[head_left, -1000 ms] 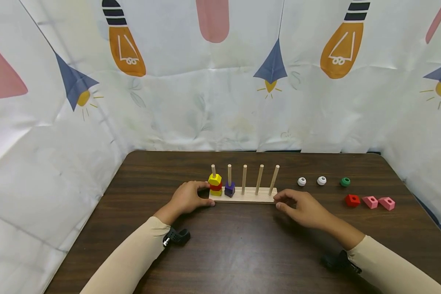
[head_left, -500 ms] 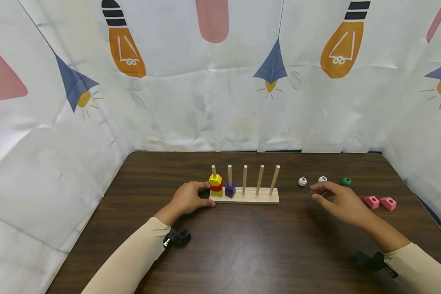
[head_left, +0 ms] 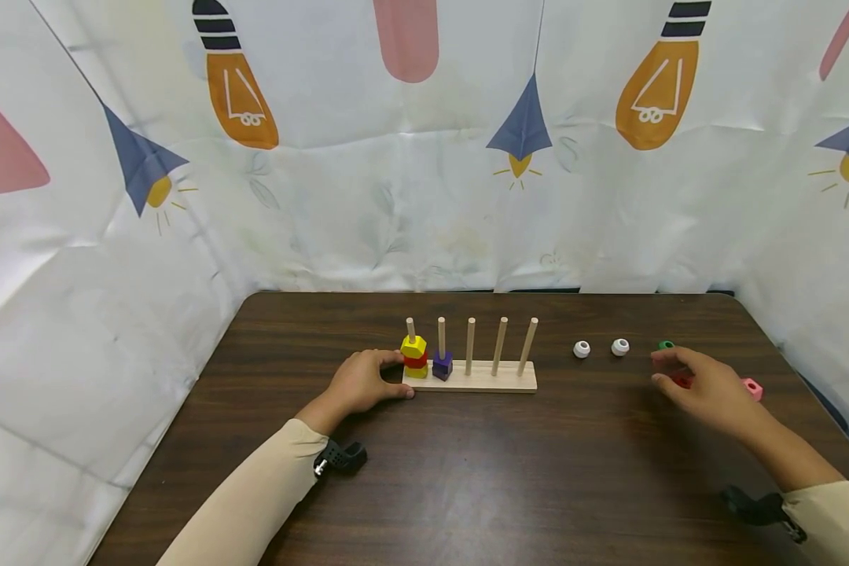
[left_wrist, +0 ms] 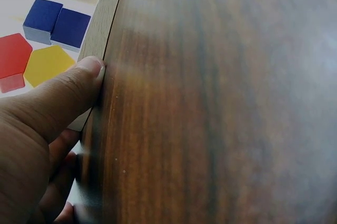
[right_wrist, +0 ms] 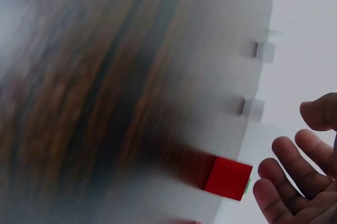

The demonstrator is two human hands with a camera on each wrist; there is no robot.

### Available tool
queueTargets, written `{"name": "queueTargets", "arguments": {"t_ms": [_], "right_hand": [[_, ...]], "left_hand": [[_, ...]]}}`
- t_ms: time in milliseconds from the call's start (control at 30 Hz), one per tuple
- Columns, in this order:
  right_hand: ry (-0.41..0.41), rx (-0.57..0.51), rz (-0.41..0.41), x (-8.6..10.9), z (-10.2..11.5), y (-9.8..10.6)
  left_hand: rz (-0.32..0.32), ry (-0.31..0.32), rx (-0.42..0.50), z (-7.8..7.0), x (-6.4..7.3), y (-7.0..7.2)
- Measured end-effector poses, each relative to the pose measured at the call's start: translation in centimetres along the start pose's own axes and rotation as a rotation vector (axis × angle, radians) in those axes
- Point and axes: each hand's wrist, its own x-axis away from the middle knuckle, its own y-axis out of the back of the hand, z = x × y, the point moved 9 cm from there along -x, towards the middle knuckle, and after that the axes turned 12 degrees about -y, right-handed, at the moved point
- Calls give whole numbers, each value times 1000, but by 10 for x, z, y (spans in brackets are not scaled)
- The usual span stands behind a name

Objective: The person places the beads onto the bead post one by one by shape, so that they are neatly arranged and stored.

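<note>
A wooden peg board with several upright pegs stands mid-table. Its left end is gripped by my left hand, the thumb against the front edge. Stacked on the leftmost peg are yellow pieces with a red piece between them. Blue-purple blocks sit on the second peg. My right hand hovers over the loose pieces at the right, fingers spread and holding nothing. Close to its fingertips lies a red block, mostly covered by the hand in the head view.
Two white beads, a nearer-left one and another, lie right of the board. A partly hidden green bead is behind my right hand. One pink block shows beyond it. A patterned cloth hangs behind the table.
My right hand has left the right end of the peg board and moved right, past the white beads, to the red block. The left hand has stayed where it was.
</note>
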Motion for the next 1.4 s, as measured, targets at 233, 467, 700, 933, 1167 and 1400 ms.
{"name": "queueTargets", "arguments": {"t_ms": [233,467,700,933,1167,1400], "right_hand": [[35,43,12,0,-3,-2],[5,58,27,-3,-9,-3],[-22,85,53,-5,-11,-7],[2,67,99,-6,-5,-16],[-8,108,120,-8,-9,-19],[-34,123,146,-9,-12,-20]], "left_hand": [[0,-4,-3,-1,1,0],[4,-3,-6,-1,1,0],[6,2,-2,0,1,0],[0,-17,-3,1,-1,-1],[10,-4,0,1,-1,-1],[18,1,2,2,0,-2]]}}
